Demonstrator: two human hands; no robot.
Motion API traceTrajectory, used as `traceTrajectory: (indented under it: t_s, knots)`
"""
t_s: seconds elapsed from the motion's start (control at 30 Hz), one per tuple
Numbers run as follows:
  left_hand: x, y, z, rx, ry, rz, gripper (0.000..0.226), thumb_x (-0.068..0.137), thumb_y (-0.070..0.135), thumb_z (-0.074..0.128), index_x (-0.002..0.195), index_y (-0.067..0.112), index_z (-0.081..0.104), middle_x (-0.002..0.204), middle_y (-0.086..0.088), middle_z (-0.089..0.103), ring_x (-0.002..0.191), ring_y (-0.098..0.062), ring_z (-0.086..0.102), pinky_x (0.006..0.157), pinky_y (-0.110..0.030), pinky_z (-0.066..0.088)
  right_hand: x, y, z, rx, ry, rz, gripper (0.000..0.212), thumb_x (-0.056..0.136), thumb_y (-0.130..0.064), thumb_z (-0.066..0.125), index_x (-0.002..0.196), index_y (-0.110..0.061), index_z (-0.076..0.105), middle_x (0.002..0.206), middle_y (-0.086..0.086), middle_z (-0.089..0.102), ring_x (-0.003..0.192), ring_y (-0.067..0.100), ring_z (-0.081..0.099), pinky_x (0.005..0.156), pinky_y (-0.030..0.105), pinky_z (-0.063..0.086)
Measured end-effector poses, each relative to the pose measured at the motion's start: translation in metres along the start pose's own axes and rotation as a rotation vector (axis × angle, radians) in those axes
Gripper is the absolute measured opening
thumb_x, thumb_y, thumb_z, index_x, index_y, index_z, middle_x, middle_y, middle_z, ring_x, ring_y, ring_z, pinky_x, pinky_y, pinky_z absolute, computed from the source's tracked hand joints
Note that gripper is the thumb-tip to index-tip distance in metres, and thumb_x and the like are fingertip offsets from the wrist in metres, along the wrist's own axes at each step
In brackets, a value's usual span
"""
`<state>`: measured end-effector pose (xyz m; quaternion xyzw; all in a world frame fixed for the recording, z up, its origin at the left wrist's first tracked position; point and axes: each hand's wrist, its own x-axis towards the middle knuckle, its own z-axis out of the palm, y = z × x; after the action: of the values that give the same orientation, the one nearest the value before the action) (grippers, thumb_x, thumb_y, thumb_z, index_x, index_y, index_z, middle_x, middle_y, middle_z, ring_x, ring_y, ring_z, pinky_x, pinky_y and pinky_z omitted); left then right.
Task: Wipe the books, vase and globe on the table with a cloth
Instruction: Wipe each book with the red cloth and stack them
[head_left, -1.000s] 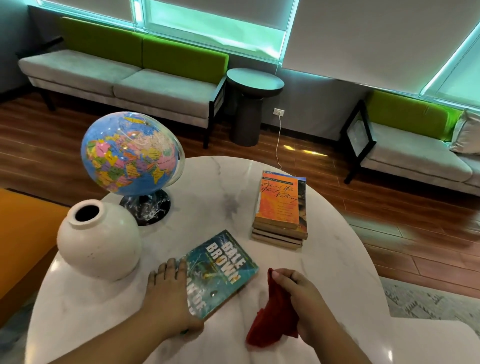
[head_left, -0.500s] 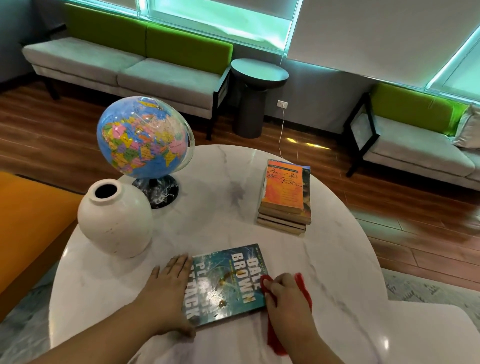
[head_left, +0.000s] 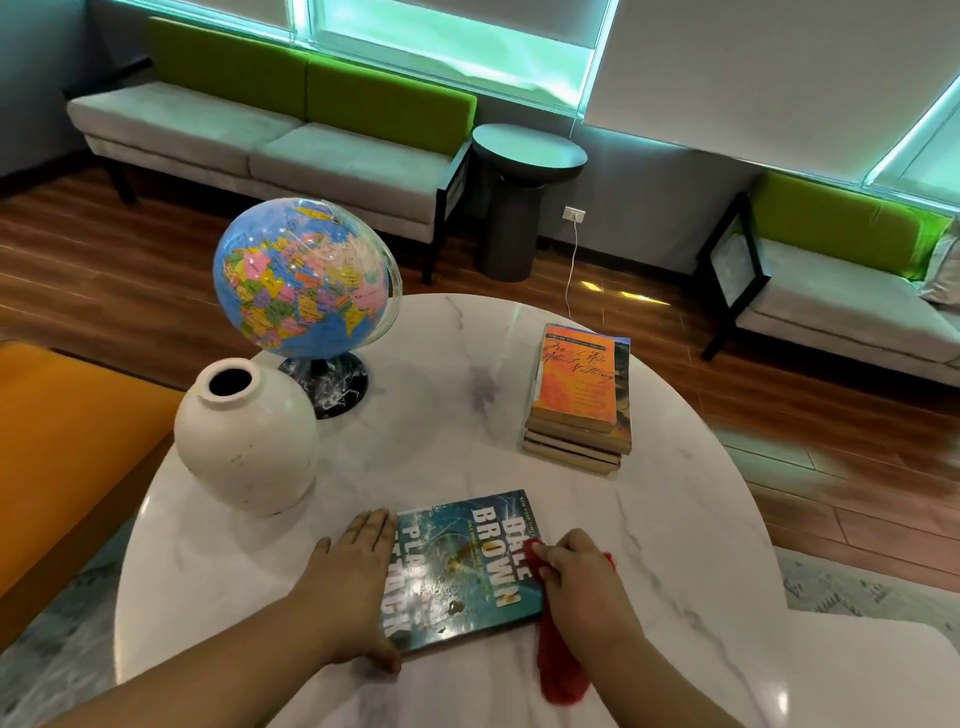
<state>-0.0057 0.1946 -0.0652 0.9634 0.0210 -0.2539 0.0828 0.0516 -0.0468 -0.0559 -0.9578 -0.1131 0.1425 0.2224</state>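
Left hand (head_left: 358, 587): you have it flat, palm down, fingers together and stretched forward, thumb tucked low.
Left forearm: yours runs in bare from the lower left.
Right hand (head_left: 584, 590): your fingers are curled, knuckles up, in a closed grip.
Right forearm: yours enters from the bottom edge.

A round white marble bench (head_left: 447, 415) carries a globe (head_left: 304, 280) at its far left edge, a white vase (head_left: 247, 441) just beside it, a stack of books (head_left: 579, 405) toward the far right, and a teal paperback (head_left: 462, 566) flat near the front edge.
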Motion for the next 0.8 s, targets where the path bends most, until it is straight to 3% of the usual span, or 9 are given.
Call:
traceTrajectory:
  t_s: [0.13,0.27,0.33,0.47,0.6,0.7,0.8]
  knots:
    - [0.000,-0.001,0.000,-0.004,0.006,0.004,0.148,0.053,0.069,0.077,0.151,0.011,-0.016,0.160,-0.003,-0.016,0.148,-0.020,-0.007,0.120,-0.043,0.009,-0.001,-0.003,0.001,-0.012,-0.135,-0.115,0.029,0.098,-0.025,0.048,0.123,-0.021,0.063,0.100,-0.018,0.043,0.081,-0.004,0.049,0.085,0.006,0.039]
    - [0.001,-0.001,0.001,-0.008,0.012,0.002,0.148,0.052,0.070,0.077,0.151,0.011,-0.016,0.160,-0.002,-0.016,0.148,-0.020,-0.007,0.119,-0.043,0.010,0.011,0.002,-0.004,0.028,-0.035,-0.050,0.018,0.099,-0.025,0.048,0.105,-0.020,0.064,0.093,-0.012,0.050,0.076,-0.005,0.054,0.062,0.004,0.039]
    - [0.000,-0.001,0.001,-0.005,0.011,-0.004,0.149,0.052,0.070,0.077,0.151,0.011,-0.017,0.160,-0.002,-0.016,0.148,-0.020,-0.008,0.119,-0.043,0.010,0.005,-0.003,-0.002,0.005,-0.062,-0.105,0.013,0.099,-0.026,0.046,0.099,-0.023,0.059,0.094,-0.017,0.050,0.075,-0.008,0.054,0.063,0.002,0.041]
    - [-0.001,-0.001,0.001,0.001,0.014,-0.002,0.148,0.052,0.070,0.077,0.151,0.012,-0.017,0.160,-0.001,-0.016,0.148,-0.019,-0.007,0.119,-0.044,0.012,-0.004,0.012,-0.004,-0.002,-0.175,-0.150,0.027,0.096,-0.024,0.054,0.120,-0.024,0.065,0.091,-0.026,0.040,0.084,-0.005,0.048,0.088,0.003,0.036]
    - [0.000,0.000,0.000,0.006,0.010,-0.005,0.148,0.052,0.070,0.077,0.151,0.011,-0.016,0.160,-0.002,-0.016,0.148,-0.020,-0.008,0.119,-0.045,0.012,-0.010,0.017,0.003,-0.001,-0.051,-0.115,0.030,0.097,-0.022,0.050,0.125,-0.024,0.062,0.100,-0.018,0.044,0.083,-0.006,0.046,0.085,-0.002,0.028]
    - [0.000,0.000,0.001,0.003,0.006,-0.007,0.147,0.053,0.069,0.077,0.151,0.011,-0.016,0.160,-0.002,-0.016,0.148,-0.020,-0.008,0.119,-0.044,0.012,-0.021,0.016,0.009,0.057,-0.122,-0.171,0.025,0.097,-0.021,0.053,0.117,-0.019,0.067,0.100,-0.018,0.047,0.092,-0.003,0.050,0.097,0.008,0.037]
    - [0.001,-0.001,0.001,-0.001,0.000,-0.011,0.148,0.053,0.069,0.077,0.151,0.011,-0.017,0.160,-0.002,-0.017,0.148,-0.020,-0.009,0.120,-0.044,0.012,-0.013,0.024,0.004,0.040,-0.021,-0.075,0.025,0.094,-0.019,0.056,0.116,-0.022,0.068,0.092,-0.019,0.045,0.083,-0.003,0.053,0.088,0.007,0.042]
